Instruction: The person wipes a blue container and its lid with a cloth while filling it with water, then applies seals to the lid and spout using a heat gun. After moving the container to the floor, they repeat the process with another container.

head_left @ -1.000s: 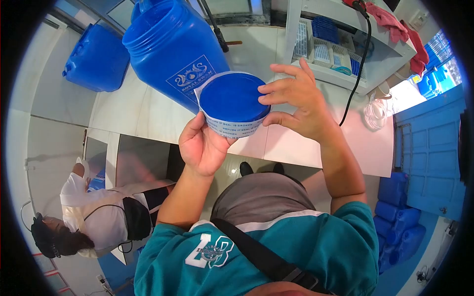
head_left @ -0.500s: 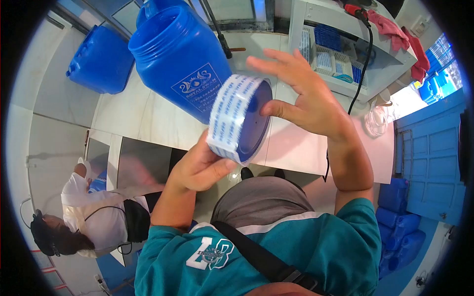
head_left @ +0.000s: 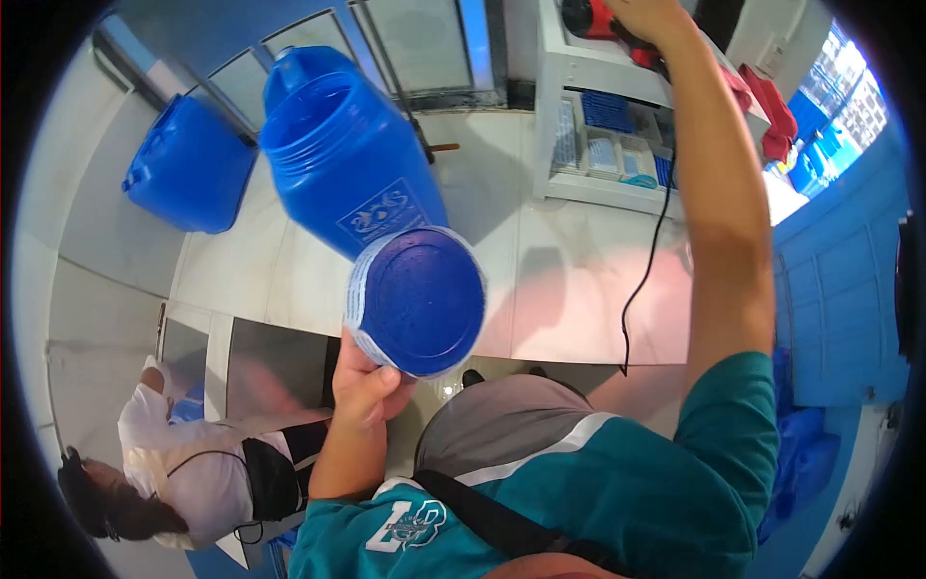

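Observation:
My left hand (head_left: 369, 386) grips a round blue lid (head_left: 424, 301) from below, its flat face turned up toward me. A clear plastic band with blue print (head_left: 357, 289) wraps around the lid's side. Just behind it stands an open blue jug (head_left: 357, 164) with a threaded mouth and a printed white logo. Far up at the top edge, my right hand (head_left: 651, 17) is closed around a red-and-black corded heat gun (head_left: 644, 53) on top of the white shelf unit. The frame's edge cuts off some of those fingers.
A black cord (head_left: 641, 285) hangs from the heat gun across the pale tiled counter (head_left: 569, 309). The white shelf unit (head_left: 603, 69) holds small baskets. Another blue jug (head_left: 191, 164) stands at the left. A person (head_left: 198, 463) in white works at the lower left.
My right hand has left the lid and reached up and away to the heat gun. My left hand has lowered the lid slightly leftward and turned its flat face toward me. The view has shifted.

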Demonstrator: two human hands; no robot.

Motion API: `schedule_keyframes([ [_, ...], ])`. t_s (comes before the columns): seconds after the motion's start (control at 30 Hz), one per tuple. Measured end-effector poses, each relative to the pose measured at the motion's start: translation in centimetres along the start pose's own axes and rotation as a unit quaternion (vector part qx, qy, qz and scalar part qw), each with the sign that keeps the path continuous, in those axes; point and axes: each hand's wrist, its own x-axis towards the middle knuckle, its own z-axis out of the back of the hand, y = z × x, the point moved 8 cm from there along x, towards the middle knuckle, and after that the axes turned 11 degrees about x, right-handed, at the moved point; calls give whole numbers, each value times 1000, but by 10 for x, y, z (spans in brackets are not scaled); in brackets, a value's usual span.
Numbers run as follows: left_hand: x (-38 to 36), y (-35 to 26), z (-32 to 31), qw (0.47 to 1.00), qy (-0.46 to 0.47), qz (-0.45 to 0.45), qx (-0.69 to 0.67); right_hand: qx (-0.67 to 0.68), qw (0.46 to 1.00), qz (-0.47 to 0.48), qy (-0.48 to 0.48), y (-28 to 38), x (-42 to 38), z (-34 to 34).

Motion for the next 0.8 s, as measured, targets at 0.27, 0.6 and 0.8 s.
schedule_keyframes([
  [0.27,-12,-13,26,938,116,-72,-319,145,981,-53,114,-68,57,-54],
  [0.6,-12,-98,63,900,46,-274,-337,739,656,112,108,-12,-121,1],
  [0.8,6,-129,65,898,-24,-351,-264,799,496,219,262,45,-272,-51],
])
